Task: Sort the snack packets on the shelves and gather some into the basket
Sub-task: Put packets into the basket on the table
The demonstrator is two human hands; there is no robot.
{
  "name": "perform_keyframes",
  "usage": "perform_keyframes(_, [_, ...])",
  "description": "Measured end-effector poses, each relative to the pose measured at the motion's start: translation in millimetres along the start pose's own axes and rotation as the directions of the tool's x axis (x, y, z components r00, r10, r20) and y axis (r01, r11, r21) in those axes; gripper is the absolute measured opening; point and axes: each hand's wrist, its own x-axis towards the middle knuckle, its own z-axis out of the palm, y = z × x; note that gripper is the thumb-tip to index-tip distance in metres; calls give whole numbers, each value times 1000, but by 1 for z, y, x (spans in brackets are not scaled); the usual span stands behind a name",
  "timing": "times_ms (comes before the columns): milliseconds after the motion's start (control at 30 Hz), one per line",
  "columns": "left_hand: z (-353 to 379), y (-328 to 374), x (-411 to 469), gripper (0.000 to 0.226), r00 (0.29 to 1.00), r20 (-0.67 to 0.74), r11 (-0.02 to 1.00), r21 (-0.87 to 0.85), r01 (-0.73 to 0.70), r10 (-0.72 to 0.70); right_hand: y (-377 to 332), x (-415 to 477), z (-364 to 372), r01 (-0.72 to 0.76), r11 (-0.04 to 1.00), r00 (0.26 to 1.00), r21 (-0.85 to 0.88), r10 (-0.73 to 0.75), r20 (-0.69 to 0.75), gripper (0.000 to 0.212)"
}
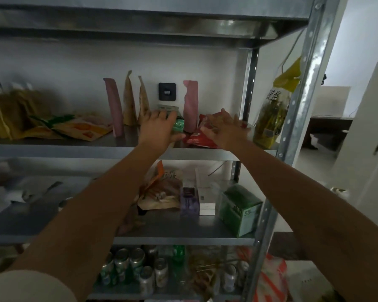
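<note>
Both my arms reach up to the upper metal shelf (79, 149). My left hand (159, 127) lies on a green snack packet (178, 125), fingers curled over its top and thumb under its front edge. My right hand (224, 129) rests flat, fingers spread, on a red snack packet (198, 138) lying on the shelf. Between the hands stands a pink pouch (190, 105). Another pink pouch (115, 107) and two brown pouches (129, 101) stand left of my left hand. No basket is in view.
Yellow and orange packets (74, 129) lie at the shelf's left. A tall yellow-green bag (271, 114) stands by the right upright (301, 105). On the shelf below are a brown bag (159, 190), small boxes (189, 201) and a green box (238, 210). Cans (129, 264) fill the bottom shelf.
</note>
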Motion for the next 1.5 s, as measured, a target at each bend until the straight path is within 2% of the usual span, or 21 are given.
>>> perform_keyframes(33, [2,-2,1,67,1000,-8,999,-32,1,-2,-2,4,2,18,1000,1000,-18,-18,23,73])
perform_keyframes(100, [5,-6,2,65,1000,-22,996,-93,10,-12,-1,14,14,71,997,994,-38,-67,87,98])
perform_keyframes(133, [6,-7,2,64,1000,-25,993,-113,15,-18,-1,14,14,70,997,989,-18,-67,130,101])
perform_keyframes(233, [11,-7,2,62,999,-27,992,-124,27,-31,2,12,14,49,996,989,71,-58,135,69])
perform_keyframes(267, [12,-7,2,61,999,-28,992,-123,33,-36,1,9,12,49,996,990,72,-59,129,64])
perform_keyframes(433, [16,-8,1,60,997,-53,987,-152,44,-53,0,-3,12,90,995,994,-42,-86,74,66])
perform_keyframes(567, [15,-8,0,59,998,-56,988,-152,33,-42,4,-17,4,86,995,990,43,-91,113,63])
perform_keyframes(600, [15,-8,0,59,998,-55,988,-153,33,-41,5,-21,1,53,993,990,108,-67,127,61])
perform_keyframes(633, [15,-8,0,58,998,-53,988,-153,34,-43,5,-23,-2,3,974,991,225,-33,131,59])
perform_keyframes(700, [15,-8,0,58,998,-49,987,-157,38,-47,3,-25,-7,-119,862,990,493,68,120,53])
perform_keyframes(767, [16,-7,0,58,998,-49,986,-164,40,-48,5,-21,-11,-211,747,977,630,186,106,44])
perform_keyframes(833, [15,-7,0,57,997,-52,984,-170,42,-52,8,-19,-17,-318,666,945,675,282,166,57])
perform_keyframes(900, [14,-6,0,57,997,-43,985,-163,55,-63,14,-14,-18,-462,553,885,693,346,312,76])
perform_keyframes(967, [14,-5,-1,58,997,-33,986,-158,61,-67,14,-14,-22,-545,507,838,668,347,420,72])
perform_keyframes(1167, [13,-3,-1,58,996,-17,985,-152,79,-83,12,-12,-30,-526,543,850,655,303,431,69])
perform_keyframes(1267, [12,-2,0,58,996,-8,985,-147,85,-87,13,-17,-36,-573,459,820,679,308,483,65])
perform_keyframes(1500, [9,0,0,58,996,-3,986,-136,92,-93,11,-25,-36,-584,334,810,740,306,500,68])
